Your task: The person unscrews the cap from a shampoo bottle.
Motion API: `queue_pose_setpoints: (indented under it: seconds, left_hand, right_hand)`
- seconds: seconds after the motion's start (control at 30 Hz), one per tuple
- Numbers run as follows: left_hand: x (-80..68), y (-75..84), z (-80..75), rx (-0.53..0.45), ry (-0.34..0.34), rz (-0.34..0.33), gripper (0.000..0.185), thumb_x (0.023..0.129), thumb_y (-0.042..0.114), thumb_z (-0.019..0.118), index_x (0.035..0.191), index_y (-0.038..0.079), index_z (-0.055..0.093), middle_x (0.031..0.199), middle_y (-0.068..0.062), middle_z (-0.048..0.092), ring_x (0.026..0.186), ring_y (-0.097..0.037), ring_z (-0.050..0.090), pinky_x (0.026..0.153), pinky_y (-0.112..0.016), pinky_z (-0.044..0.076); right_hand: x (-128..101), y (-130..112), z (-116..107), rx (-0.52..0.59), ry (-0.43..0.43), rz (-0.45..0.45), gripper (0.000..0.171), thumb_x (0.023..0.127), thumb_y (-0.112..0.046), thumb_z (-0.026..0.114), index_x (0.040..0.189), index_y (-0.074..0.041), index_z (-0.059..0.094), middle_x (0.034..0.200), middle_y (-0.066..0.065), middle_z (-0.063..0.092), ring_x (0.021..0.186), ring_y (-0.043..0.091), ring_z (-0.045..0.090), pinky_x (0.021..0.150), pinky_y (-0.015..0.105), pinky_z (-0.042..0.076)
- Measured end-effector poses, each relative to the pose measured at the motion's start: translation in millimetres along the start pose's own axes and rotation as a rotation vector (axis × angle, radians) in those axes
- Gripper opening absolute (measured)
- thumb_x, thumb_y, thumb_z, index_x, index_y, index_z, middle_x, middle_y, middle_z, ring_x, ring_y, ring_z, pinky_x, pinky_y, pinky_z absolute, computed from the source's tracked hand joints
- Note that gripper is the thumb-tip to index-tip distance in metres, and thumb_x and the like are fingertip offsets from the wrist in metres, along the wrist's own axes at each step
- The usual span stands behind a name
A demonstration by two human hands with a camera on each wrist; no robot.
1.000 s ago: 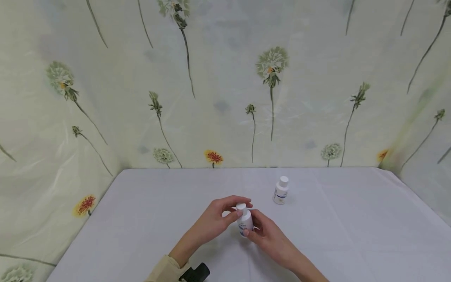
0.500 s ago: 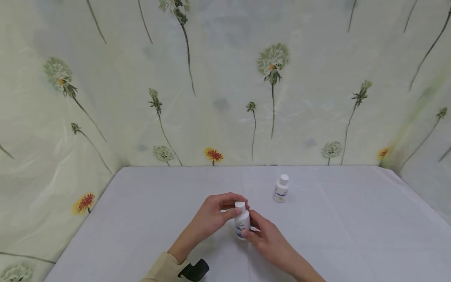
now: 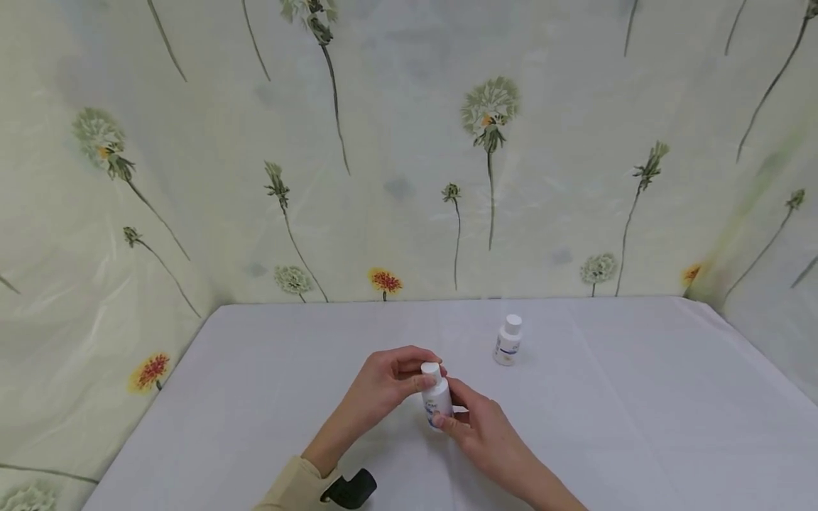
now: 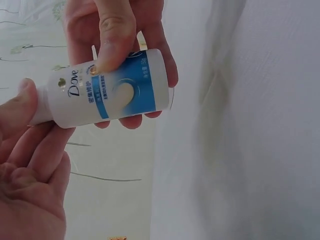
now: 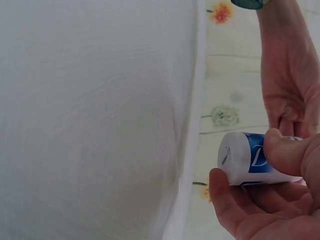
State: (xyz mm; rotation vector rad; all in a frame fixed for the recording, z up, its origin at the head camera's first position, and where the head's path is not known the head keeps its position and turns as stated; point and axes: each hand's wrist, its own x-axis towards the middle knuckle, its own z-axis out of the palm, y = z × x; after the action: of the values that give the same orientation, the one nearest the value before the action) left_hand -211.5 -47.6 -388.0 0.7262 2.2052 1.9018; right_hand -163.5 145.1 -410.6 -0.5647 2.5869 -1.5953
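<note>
A small white Dove bottle [image 3: 437, 399] with a blue label is held between both hands near the middle of the table. My left hand [image 3: 383, 387] pinches its white cap [image 3: 431, 370] between thumb and fingers. Lower down, my right hand [image 3: 481, 431] grips the bottle's body, thumb across the label in the left wrist view. The bottle's base [image 5: 233, 156] faces the right wrist camera and shows space between it and the cloth. Part of the cap is covered by the left fingers.
A second white capped bottle [image 3: 508, 342] stands upright farther back, right of the hands. White cloth [image 3: 613, 426] covers the table. Behind it hangs a curtain [image 3: 396, 142] printed with dandelions. A black wrist strap piece [image 3: 353, 490] sits at the left sleeve [image 3: 297, 486].
Both hands and the held bottle have shifted slightly left, and the bottle's label has turned a little. The left hand stays on the cap, the right on the body.
</note>
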Motion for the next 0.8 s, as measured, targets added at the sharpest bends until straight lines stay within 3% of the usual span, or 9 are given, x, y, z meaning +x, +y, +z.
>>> queue_pose_setpoints:
  seconds: [0.2,0.43,0.6,0.8]
  left_hand:
    - [-0.3,-2.5,1.2,-0.028,0.032,0.003,0.026,0.087,0.015,0.076,0.112,0.011,0.071,0.105,0.000,0.073,0.102,-0.015,0.068,0.085,-0.029,0.052]
    - [-0.6,0.1,-4.6,0.007,-0.058,0.094,0.034,0.091,0.012,0.072,0.122,0.021,0.066,0.118,0.007,0.068,0.117,-0.012,0.060,0.103,-0.048,0.042]
    - [-0.1,-0.2,-7.5,0.023,-0.109,0.171,0.038,0.094,0.007,0.066,0.130,0.017,0.062,0.125,0.005,0.065,0.121,-0.014,0.057,0.104,-0.040,0.042]
    - [-0.7,0.6,-7.0,0.013,-0.141,0.181,0.034,0.097,0.004,0.061,0.129,0.014,0.064,0.125,0.004,0.065,0.121,-0.015,0.057,0.103,-0.035,0.042]
  right_hand:
    - [2,1,-5,-0.079,0.048,0.021,0.050,0.089,-0.018,0.073,0.136,-0.019,0.056,0.119,0.002,0.065,0.102,0.016,0.064,0.086,0.028,0.052]
    - [5,-3,-12,-0.048,0.031,0.030,0.049,0.089,-0.016,0.074,0.134,-0.016,0.056,0.122,0.000,0.063,0.110,0.020,0.060,0.093,0.034,0.050]
    - [6,-4,-13,-0.035,0.018,0.045,0.048,0.090,-0.016,0.073,0.134,-0.016,0.056,0.122,0.000,0.063,0.112,0.020,0.059,0.094,0.035,0.049]
    - [5,-3,-13,-0.028,0.012,0.034,0.048,0.090,-0.018,0.073,0.134,-0.016,0.056,0.123,0.000,0.063,0.113,0.020,0.058,0.094,0.035,0.049]
